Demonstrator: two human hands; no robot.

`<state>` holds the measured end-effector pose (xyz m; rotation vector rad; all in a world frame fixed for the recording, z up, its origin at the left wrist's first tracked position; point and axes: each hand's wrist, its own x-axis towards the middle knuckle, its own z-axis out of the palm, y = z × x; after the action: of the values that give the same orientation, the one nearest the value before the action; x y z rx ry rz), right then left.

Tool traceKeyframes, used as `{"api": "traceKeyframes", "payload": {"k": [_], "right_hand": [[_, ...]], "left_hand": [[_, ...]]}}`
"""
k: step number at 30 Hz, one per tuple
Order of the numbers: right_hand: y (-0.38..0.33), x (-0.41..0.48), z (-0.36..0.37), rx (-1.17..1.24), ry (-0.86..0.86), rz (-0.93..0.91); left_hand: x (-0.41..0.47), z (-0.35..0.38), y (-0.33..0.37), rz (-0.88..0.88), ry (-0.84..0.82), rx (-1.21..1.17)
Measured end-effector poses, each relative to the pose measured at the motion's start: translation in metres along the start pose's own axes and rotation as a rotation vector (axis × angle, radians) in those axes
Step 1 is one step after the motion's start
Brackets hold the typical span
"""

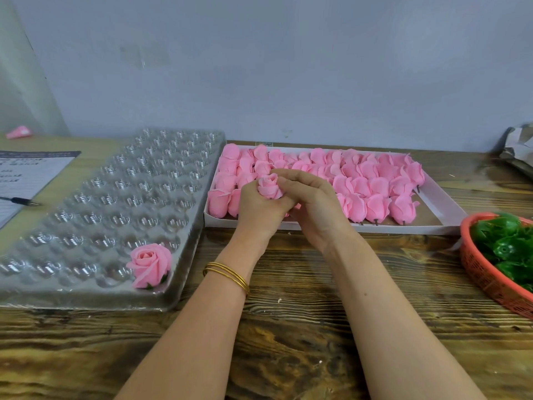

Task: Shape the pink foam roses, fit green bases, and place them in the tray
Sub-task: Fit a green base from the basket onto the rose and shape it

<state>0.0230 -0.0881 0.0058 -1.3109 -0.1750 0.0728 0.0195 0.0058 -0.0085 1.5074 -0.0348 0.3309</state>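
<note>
A pink foam rose is held above the front left of a white box packed with several unshaped pink roses. My left hand grips the rose from below. My right hand curls over it, with its fingers on the petals. One finished rose with a green base sits in the near right cup of the clear plastic tray on the left. Green bases fill a red basket at the right edge.
A paper form and a pen lie left of the tray. A pink scrap sits at the back left and crumpled grey wrapping at the back right. The wooden table runs to the wall.
</note>
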Motion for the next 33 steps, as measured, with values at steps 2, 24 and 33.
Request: {"api": "traceKeyframes", "payload": {"k": [2,24,33], "right_hand": [[0.0004,0.0004,-0.0002,0.008,-0.004,-0.001],[-0.0021,-0.0009,0.0022,0.000,0.102,0.000],[-0.0089,-0.0044,0.0052,0.050,0.063,-0.133]], "left_hand": [[-0.0003,-0.0001,-0.0003,0.000,-0.004,0.007],[-0.0037,-0.0001,0.0006,0.087,-0.110,0.188],[-0.0018,-0.0005,-0.0017,0.133,-0.150,0.231]]}}
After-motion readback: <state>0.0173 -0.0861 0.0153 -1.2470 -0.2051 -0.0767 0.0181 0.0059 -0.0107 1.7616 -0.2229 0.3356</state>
